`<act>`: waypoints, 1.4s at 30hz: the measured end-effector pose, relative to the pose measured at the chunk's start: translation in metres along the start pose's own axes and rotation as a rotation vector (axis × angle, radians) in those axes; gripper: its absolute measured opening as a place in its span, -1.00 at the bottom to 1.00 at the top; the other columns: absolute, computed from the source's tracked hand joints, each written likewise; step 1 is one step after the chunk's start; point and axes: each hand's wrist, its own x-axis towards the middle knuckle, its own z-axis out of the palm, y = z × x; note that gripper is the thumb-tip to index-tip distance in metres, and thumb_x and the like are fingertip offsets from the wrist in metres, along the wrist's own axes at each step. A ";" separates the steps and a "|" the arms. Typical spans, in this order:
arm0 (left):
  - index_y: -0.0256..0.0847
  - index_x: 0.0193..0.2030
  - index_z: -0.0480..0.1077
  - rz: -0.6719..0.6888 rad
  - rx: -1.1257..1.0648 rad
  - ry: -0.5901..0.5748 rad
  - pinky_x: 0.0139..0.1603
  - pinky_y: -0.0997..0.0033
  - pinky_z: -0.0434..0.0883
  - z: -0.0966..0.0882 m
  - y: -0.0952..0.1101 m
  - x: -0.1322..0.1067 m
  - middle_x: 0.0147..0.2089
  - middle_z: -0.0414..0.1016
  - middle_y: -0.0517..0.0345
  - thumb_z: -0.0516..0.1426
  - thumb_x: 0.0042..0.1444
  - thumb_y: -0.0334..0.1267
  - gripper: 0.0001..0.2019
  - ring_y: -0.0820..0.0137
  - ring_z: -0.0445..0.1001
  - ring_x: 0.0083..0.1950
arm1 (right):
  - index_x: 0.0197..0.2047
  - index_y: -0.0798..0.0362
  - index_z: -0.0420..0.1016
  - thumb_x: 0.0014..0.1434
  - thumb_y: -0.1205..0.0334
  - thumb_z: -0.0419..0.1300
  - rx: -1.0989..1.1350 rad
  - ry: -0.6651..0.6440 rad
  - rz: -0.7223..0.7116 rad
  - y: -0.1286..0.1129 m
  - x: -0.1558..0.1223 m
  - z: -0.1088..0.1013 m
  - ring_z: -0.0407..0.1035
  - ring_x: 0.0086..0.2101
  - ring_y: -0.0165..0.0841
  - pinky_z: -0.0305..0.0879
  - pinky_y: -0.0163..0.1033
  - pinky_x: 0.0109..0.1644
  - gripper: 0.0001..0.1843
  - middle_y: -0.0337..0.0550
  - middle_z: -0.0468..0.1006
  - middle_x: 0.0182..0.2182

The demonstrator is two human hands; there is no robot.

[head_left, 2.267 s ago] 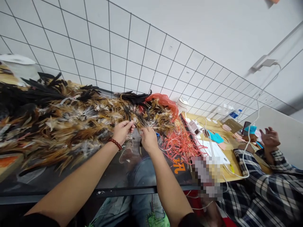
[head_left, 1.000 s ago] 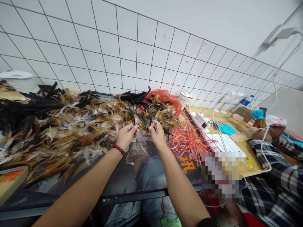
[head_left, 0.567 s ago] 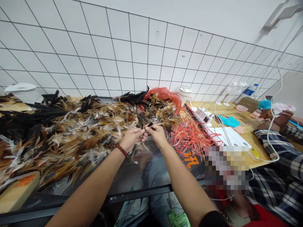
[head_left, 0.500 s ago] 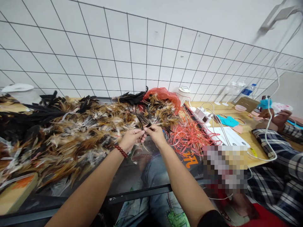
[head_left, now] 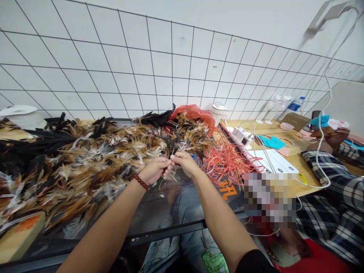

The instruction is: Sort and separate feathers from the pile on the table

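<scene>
My left hand point(head_left: 157, 168), with a dark red bead bracelet point(head_left: 141, 181) on its wrist, is closed in a pinch around the lower ends of some dark feathers point(head_left: 170, 145). Thumb and forefinger of my right hand point(head_left: 184, 163) pinch the same feathers just beside it, so the two hands almost touch. The feathers' tips point up and away from me; their lower ends are mostly hidden by my fingers. Right behind the hands spreads a big heap of brown and cream feathers point(head_left: 113, 151), with long black feathers point(head_left: 36, 140) at its left.
Tangled pink-red strips point(head_left: 227, 161) lie right of my hands, near a white lidded cup point(head_left: 218, 111) and a red plastic bag point(head_left: 193, 113). Chargers point(head_left: 241, 135) and cables sit farther right. A co-worker's plaid sleeve point(head_left: 327, 163) is at the right. A wire grid point(head_left: 171, 57) backs the table.
The view has shifted slightly. Both hands stay together, and the fingers have adjusted their pinch; a dark piece visible between the fingertips before is now mostly covered.
</scene>
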 end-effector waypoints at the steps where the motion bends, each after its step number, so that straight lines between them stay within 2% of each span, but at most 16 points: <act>1: -0.32 -0.55 0.43 -0.028 -0.022 -0.051 -0.63 0.55 0.15 -0.001 0.001 -0.001 -0.63 0.27 0.22 0.37 -0.20 -0.12 -0.70 0.58 0.19 -0.63 | -0.59 0.10 0.38 -0.13 -0.14 0.36 0.040 -0.025 0.033 -0.001 -0.001 0.000 0.21 -0.55 -0.50 0.16 -0.34 -0.38 -0.54 -0.32 0.39 -0.64; 4: -0.31 -0.48 0.47 -0.054 -0.046 -0.087 -0.62 0.56 0.17 -0.002 0.002 -0.003 -0.61 0.29 0.21 0.37 -0.16 -0.14 -0.73 0.58 0.21 -0.62 | -0.56 0.09 0.40 -0.23 -0.13 0.42 0.123 -0.029 0.067 -0.004 -0.003 0.000 0.24 -0.55 -0.50 0.17 -0.34 -0.38 -0.53 -0.32 0.41 -0.63; 7: -0.31 -0.47 0.50 -0.007 0.039 -0.006 -0.57 0.53 0.24 -0.001 0.001 -0.001 -0.54 0.40 0.14 0.37 -0.17 -0.12 -0.71 0.55 0.29 -0.58 | -0.57 0.09 0.41 -0.27 -0.11 0.44 0.104 0.081 0.041 -0.002 0.000 0.000 0.23 -0.56 -0.51 0.16 -0.34 -0.40 -0.54 -0.34 0.41 -0.64; 10: -0.31 -0.46 0.52 0.101 0.176 0.113 -0.51 0.50 0.31 0.002 -0.002 0.004 -0.52 0.47 0.10 0.39 -0.22 -0.10 -0.70 0.51 0.36 -0.54 | -0.62 0.09 0.41 -0.28 -0.09 0.43 0.016 0.177 0.003 0.002 0.004 0.000 0.17 -0.59 -0.52 0.10 -0.34 -0.43 -0.56 -0.36 0.36 -0.68; 12: -0.30 -0.47 0.52 0.165 0.264 0.172 -0.49 0.48 0.33 0.004 -0.004 0.007 -0.54 0.48 0.10 0.38 -0.23 -0.08 -0.69 0.48 0.38 -0.54 | -0.65 0.08 0.40 -0.28 -0.08 0.43 -0.006 0.204 -0.001 0.004 0.005 0.000 0.14 -0.60 -0.52 0.08 -0.34 -0.44 -0.57 -0.37 0.33 -0.71; 15: -0.29 -0.56 0.48 0.173 0.341 0.192 -0.52 0.46 0.32 0.006 -0.006 0.008 -0.59 0.44 0.11 0.33 -0.18 -0.03 -0.68 0.46 0.37 -0.58 | -0.66 0.08 0.39 -0.27 -0.06 0.42 0.009 0.219 0.004 0.003 0.005 0.001 0.12 -0.60 -0.52 0.06 -0.33 -0.44 -0.59 -0.36 0.31 -0.71; 19: -0.31 -0.46 0.51 0.176 0.207 0.212 -0.53 0.48 0.30 0.009 -0.004 0.005 -0.55 0.44 0.13 0.34 -0.17 -0.06 -0.69 0.49 0.35 -0.57 | -0.63 0.06 0.33 -0.19 -0.08 0.36 0.152 0.349 -0.060 -0.002 0.007 -0.008 0.04 -0.61 -0.53 0.00 -0.33 -0.48 -0.59 -0.39 0.21 -0.71; 21: -0.32 -0.40 0.52 0.207 0.098 0.240 -0.52 0.48 0.30 0.007 -0.001 0.004 -0.53 0.43 0.14 0.36 -0.19 -0.10 -0.69 0.50 0.34 -0.55 | -0.53 0.06 0.42 -0.15 -0.09 0.32 0.201 0.460 -0.112 -0.003 0.010 -0.017 0.01 -0.60 -0.53 -0.01 -0.33 -0.49 -0.63 -0.38 0.24 -0.67; 23: -0.32 -0.39 0.51 0.255 -0.004 0.290 -0.52 0.50 0.29 0.002 0.003 0.004 -0.52 0.41 0.16 0.37 -0.19 -0.13 -0.70 0.52 0.32 -0.54 | -0.41 0.07 0.49 -0.09 -0.08 0.28 0.156 0.563 -0.153 0.000 0.012 -0.026 0.06 -0.58 -0.51 0.04 -0.33 -0.46 -0.64 -0.34 0.32 -0.61; 25: -0.32 -0.40 0.50 0.318 -0.102 0.360 -0.53 0.53 0.27 -0.005 0.007 0.006 -0.51 0.40 0.18 0.38 -0.19 -0.16 -0.71 0.55 0.30 -0.53 | -0.39 0.08 0.51 -0.02 -0.03 0.24 0.022 0.640 -0.187 0.005 0.014 -0.030 0.18 -0.51 -0.46 0.16 -0.31 -0.37 -0.69 -0.29 0.40 -0.55; 27: -0.31 -0.40 0.48 0.385 -0.186 0.418 -0.53 0.56 0.25 -0.012 0.009 0.008 -0.51 0.38 0.19 0.39 -0.20 -0.18 -0.72 0.57 0.29 -0.52 | -0.40 0.07 0.53 0.05 0.05 0.20 -0.224 0.637 -0.210 0.010 0.013 -0.030 0.30 -0.41 -0.41 0.24 -0.28 -0.21 -0.75 -0.24 0.48 -0.46; 30: -0.30 -0.43 0.46 0.451 -0.236 0.467 -0.52 0.57 0.24 -0.019 0.009 0.011 -0.53 0.35 0.22 0.38 -0.19 -0.19 -0.74 0.57 0.29 -0.51 | -0.31 0.02 0.59 0.13 0.15 0.18 -0.760 0.483 -0.216 0.013 0.008 -0.023 0.37 -0.25 -0.34 0.23 -0.25 -0.06 -0.81 -0.17 0.54 -0.32; 33: -0.31 -0.42 0.47 0.457 -0.210 0.515 -0.52 0.56 0.25 -0.021 0.004 0.014 -0.53 0.37 0.21 0.38 -0.19 -0.17 -0.72 0.57 0.30 -0.52 | -0.14 -0.04 0.59 0.22 0.18 0.12 -1.202 0.365 -0.169 0.007 0.007 -0.016 0.36 -0.15 -0.27 0.21 -0.20 -0.03 -0.76 -0.10 0.53 -0.23; 36: -0.34 -0.36 0.49 0.429 -0.172 0.537 -0.50 0.54 0.27 -0.021 -0.001 0.016 -0.50 0.44 0.17 0.39 -0.23 -0.14 -0.65 0.57 0.33 -0.52 | -0.08 -0.04 0.58 0.27 0.23 0.03 -1.417 0.382 -0.106 -0.005 0.014 -0.014 0.36 -0.13 -0.21 0.21 -0.16 -0.05 -0.69 -0.01 0.53 -0.17; 42: -0.35 -0.36 0.51 0.394 -0.152 0.534 -0.51 0.54 0.29 -0.019 -0.003 0.016 -0.47 0.48 0.13 0.41 -0.31 -0.09 -0.58 0.58 0.33 -0.53 | -0.16 0.07 0.58 0.20 0.22 0.13 -1.605 0.312 0.017 -0.013 0.035 -0.016 0.42 -0.13 -0.18 0.22 -0.16 -0.10 -0.76 0.10 0.54 -0.14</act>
